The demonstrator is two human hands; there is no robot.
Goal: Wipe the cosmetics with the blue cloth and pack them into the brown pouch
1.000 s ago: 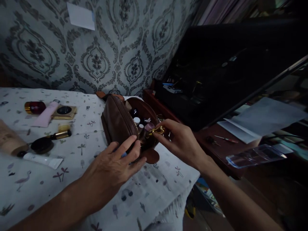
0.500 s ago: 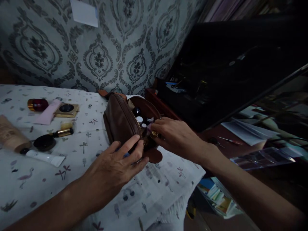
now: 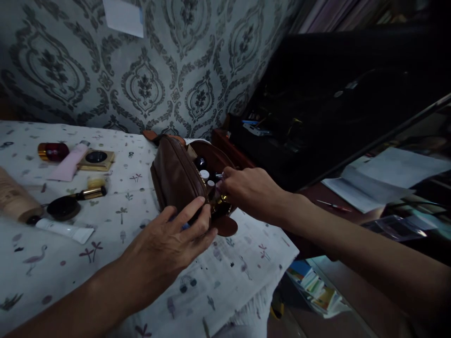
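A brown zippered cosmetic bag (image 3: 176, 173) stands unzipped on the patterned cloth. My left hand (image 3: 172, 241) grips its near edge, fingers bent over the zipper. From the right, my right hand (image 3: 246, 188) reaches into the opening with curled fingers. Its fingertips are partly hidden, and what they pinch I cannot make out. Within the bag show a white cap (image 3: 204, 174), a smaller white cap (image 3: 210, 183), a dark round-topped bottle (image 3: 200, 163) and something gold (image 3: 222, 199) beside my right fingers. A brown leather tab (image 3: 225, 226) sticks out below the opening.
At left on the cloth lie a dark red bottle (image 3: 53, 151), a pink tube (image 3: 68, 162), a gold compact (image 3: 96, 159), a black round case (image 3: 63, 207), a white tube (image 3: 65, 229) and a beige tube (image 3: 17, 197). A large black screen (image 3: 338, 103) leans at right, near papers (image 3: 380, 178).
My right hand has shifted slightly up and its wrist has turned, uncovering more of the gold thing inside the bag. My left hand stays at the bag's edge.
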